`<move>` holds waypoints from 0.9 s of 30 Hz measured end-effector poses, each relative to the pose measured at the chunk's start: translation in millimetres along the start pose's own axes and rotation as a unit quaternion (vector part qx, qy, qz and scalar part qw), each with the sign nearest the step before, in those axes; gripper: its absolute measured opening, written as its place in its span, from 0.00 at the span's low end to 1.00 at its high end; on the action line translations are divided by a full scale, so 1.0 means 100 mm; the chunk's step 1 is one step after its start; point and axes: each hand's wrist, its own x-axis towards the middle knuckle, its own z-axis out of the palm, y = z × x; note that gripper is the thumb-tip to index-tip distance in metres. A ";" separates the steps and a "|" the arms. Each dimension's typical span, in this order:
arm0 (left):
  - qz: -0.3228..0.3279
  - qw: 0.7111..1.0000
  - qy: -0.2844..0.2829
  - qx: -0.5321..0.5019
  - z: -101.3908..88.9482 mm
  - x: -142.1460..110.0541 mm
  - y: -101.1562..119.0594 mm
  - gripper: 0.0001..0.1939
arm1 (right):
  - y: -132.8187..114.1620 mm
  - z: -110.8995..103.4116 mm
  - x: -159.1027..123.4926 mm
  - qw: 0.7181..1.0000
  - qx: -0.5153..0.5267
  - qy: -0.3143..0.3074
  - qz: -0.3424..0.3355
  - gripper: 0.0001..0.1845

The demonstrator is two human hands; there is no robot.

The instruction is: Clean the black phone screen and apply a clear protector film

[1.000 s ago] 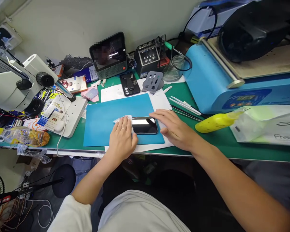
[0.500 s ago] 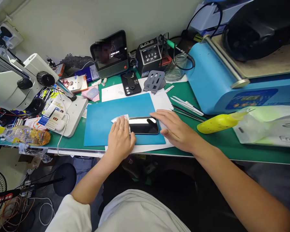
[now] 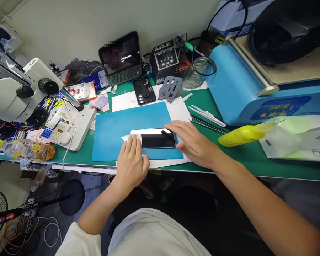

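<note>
A black phone [image 3: 155, 138] lies screen up on a blue mat [image 3: 114, 128] near the bench's front edge. My left hand [image 3: 132, 161] lies flat with fingers stretched on a white wipe [image 3: 128, 137] at the phone's left end. Over the phone's right end rests my right hand [image 3: 192, 142], palm down, its fingers spread on the phone's far edge. White paper sheets [image 3: 180, 110] lie under the mat.
A microscope [image 3: 21, 92] on a white base stands at the left. At the back are a small screen [image 3: 121, 58], a soldering station [image 3: 165, 62], a second phone [image 3: 144, 90] and a grey stand [image 3: 170, 89]. Tweezers [image 3: 206, 117], a yellow bottle [image 3: 242, 134] and a blue machine [image 3: 256, 92] sit at the right.
My left hand has slid with the wipe leftward and toward me, off the phone's screen, so more of the phone shows. My right hand has stayed in place.
</note>
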 end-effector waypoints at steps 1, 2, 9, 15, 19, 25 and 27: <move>0.003 1.000 -0.005 -0.005 0.00 0.03 -0.02 0.29 | 0.00 0.00 0.00 1.000 0.001 0.001 0.003 0.48; 0.009 1.000 -0.014 -0.011 0.01 0.07 -0.05 0.29 | 0.00 -0.01 0.00 1.000 0.004 0.005 0.007 0.49; 0.042 0.997 -0.047 -0.046 0.01 0.15 -0.18 0.31 | 0.03 0.00 0.02 0.996 0.041 0.059 0.055 0.52; 0.139 0.986 -0.074 -0.051 -0.01 0.12 0.00 0.34 | 0.04 0.02 0.07 0.995 0.051 0.067 0.061 0.53; 0.163 0.981 -0.091 -0.044 -0.03 0.20 0.00 0.37 | 0.03 0.02 0.06 0.994 0.047 0.070 0.064 0.53; 0.163 0.980 -0.110 -0.022 -0.07 0.15 -0.13 0.37 | 0.02 0.01 0.05 0.993 0.059 0.072 0.073 0.55; 0.167 0.980 -0.104 -0.022 -0.06 0.17 -0.09 0.38 | 0.02 0.00 0.05 0.993 0.059 0.068 0.071 0.55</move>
